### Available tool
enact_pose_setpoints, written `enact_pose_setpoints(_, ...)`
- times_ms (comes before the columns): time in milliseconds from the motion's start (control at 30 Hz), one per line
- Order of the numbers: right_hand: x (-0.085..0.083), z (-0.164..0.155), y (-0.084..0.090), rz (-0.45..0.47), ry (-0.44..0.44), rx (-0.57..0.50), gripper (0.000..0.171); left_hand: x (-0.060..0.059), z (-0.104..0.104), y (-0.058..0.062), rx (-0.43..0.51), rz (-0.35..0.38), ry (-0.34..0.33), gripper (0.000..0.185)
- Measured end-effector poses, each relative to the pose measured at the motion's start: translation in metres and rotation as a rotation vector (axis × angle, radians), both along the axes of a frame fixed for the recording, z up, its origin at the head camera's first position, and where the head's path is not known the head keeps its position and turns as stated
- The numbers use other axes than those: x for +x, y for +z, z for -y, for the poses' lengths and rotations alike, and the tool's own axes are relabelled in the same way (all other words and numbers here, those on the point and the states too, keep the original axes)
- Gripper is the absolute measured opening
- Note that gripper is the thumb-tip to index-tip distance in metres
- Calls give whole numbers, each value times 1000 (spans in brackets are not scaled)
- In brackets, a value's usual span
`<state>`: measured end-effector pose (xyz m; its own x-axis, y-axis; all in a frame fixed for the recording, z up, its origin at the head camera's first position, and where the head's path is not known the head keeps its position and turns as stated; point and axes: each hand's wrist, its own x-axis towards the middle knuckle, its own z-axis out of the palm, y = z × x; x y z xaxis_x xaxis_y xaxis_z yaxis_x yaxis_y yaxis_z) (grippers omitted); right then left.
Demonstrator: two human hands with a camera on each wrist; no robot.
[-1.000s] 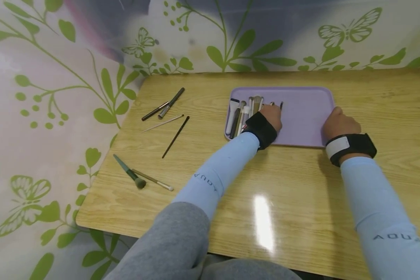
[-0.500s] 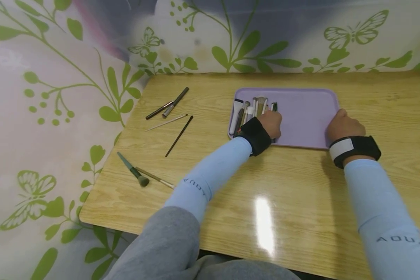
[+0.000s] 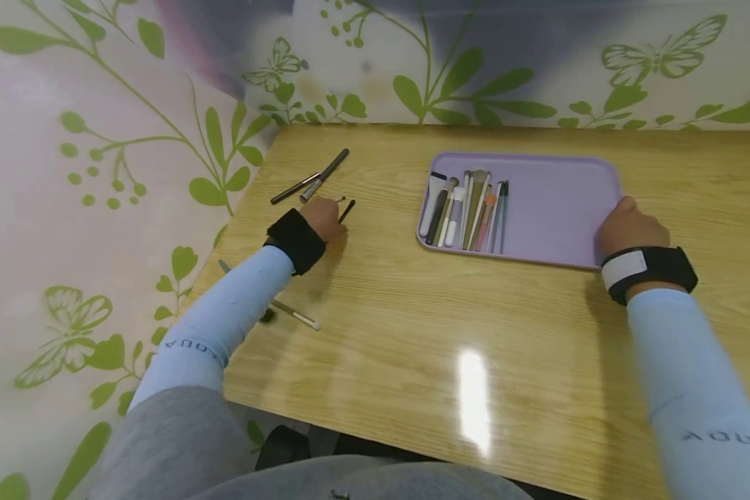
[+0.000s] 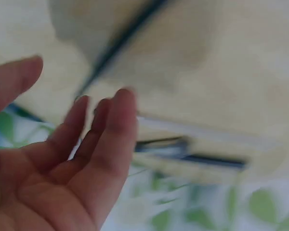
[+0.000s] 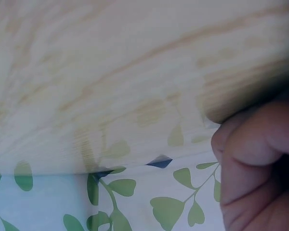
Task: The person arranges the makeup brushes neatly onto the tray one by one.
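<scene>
My left hand (image 3: 323,217) hovers over the left part of the table, above a thin dark makeup brush (image 3: 347,210) and a slim pale brush (image 4: 202,129). The left wrist view has its thumb and fingers apart, holding nothing, with the dark brush just past the fingertips. Over at the right, my right hand (image 3: 634,228) grips the right edge of a lilac tray (image 3: 562,208); its fingers (image 5: 250,144) look curled in the right wrist view. Several makeup brushes (image 3: 471,212) lie side by side in the tray's left part.
Two dark brushes, one slim (image 3: 295,188) and one thicker (image 3: 328,172), touch near the back left. A tan-handled brush (image 3: 296,315) lies nearer the front; a green brush (image 3: 224,267) is mostly hidden under my left forearm. A patterned wall (image 3: 375,90) borders the table.
My left hand has left the brushes in the tray and moved left to the loose ones. A slim dark brush now lies at the right of the tray's row. The right hand stays on the tray.
</scene>
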<state>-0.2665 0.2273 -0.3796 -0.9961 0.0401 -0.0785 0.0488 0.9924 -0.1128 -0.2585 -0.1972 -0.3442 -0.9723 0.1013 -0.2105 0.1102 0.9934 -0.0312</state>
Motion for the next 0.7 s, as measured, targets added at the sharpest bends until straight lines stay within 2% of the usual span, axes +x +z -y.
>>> enact_pose_setpoints(67,2,-1,1,-1,-2,-2,24,3,14,-7,5,39,42,38)
enact_pose_setpoints(200,3,2,2,6,-3,-4,24,6,19,-14,41,34,75,30)
enact_pose_setpoints(333,5,0,3,-6,-12,-11,24,-3,1,-12,111,36,113,25)
enact_pose_setpoints(400,7,0,4,-13,-5,-12,23,-11,-12,-10,194,6,112,29)
enact_pose_setpoints(500,8,1,6,-13,1,-25,21,-27,-45,-3,346,-70,96,34)
enact_pose_setpoints(600,7,2,8,-14,-8,-24,22,-41,-96,11,527,-125,76,29)
enact_pose_setpoints(700,6,4,9,-12,-29,-14,23,-47,-152,21,647,-116,82,22)
